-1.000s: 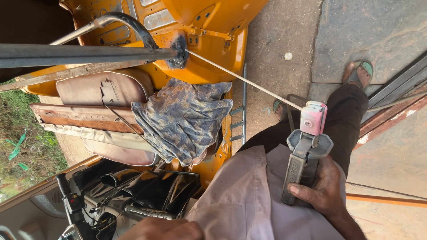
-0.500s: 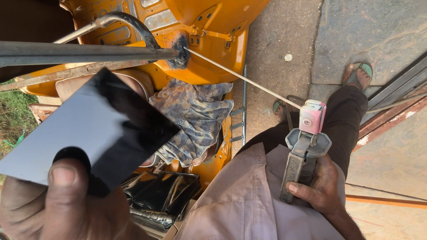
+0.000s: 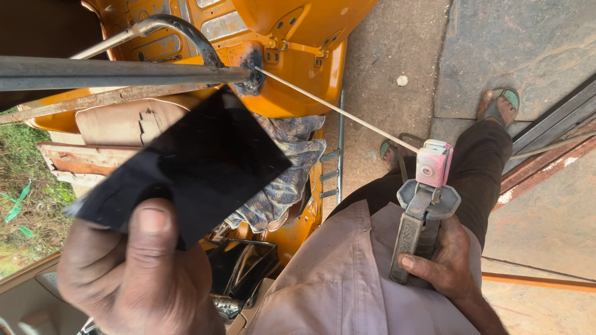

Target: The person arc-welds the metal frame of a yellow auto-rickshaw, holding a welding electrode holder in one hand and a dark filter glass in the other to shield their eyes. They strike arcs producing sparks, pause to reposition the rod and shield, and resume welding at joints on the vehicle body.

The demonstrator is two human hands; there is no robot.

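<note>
My left hand [image 3: 133, 273] holds a dark rectangular glass plate [image 3: 198, 164] up close to the camera, thumb pressed on its lower edge. It covers part of the worn seat [image 3: 108, 121] of an orange vehicle [image 3: 298, 43]. My right hand [image 3: 444, 260] grips the grey handle of a welding electrode holder [image 3: 422, 211] with a pink head. A thin welding rod [image 3: 338, 111] runs from the holder up and left to a blackened joint [image 3: 251, 77] where a metal bar [image 3: 112, 71] meets the orange frame.
A patterned cloth [image 3: 288, 161] hangs over the seat's edge. My feet in green sandals [image 3: 503, 102] stand on concrete ground [image 3: 397, 43]. Metal rails [image 3: 546, 133] lie at the right. Grass [image 3: 18, 180] shows at the left, and dark vehicle parts [image 3: 239, 270] sit below.
My left hand came up into view with the dark glass plate and raised it further up and right. The right hand and the electrode holder stayed put.
</note>
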